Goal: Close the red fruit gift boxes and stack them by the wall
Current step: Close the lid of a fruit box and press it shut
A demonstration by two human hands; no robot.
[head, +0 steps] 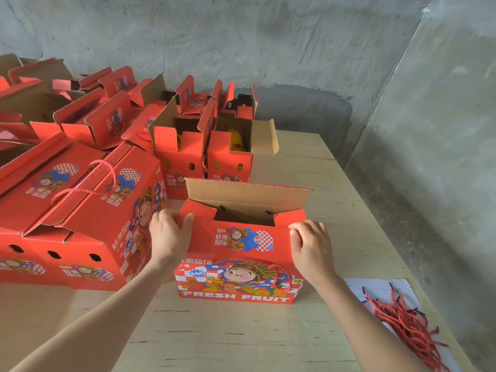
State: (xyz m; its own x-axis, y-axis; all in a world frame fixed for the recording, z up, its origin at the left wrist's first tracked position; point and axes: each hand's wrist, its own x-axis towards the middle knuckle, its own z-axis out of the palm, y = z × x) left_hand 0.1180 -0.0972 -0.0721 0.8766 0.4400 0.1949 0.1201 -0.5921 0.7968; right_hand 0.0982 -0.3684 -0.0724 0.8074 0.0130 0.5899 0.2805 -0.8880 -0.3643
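One left hand [169,232], one right hand [311,245], roughly a dozen red boxes [241,277], one table [214,331], one white sheet [381,287], one tangle of red cords [405,323].

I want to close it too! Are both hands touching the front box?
Touching. The head view shows the left hand gripping the box at its top left corner, and the right hand pinching its top right corner.

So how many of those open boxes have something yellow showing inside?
2. The left open box stands just behind the front box; the right open box stands beside it. The boxes further back may hide more.
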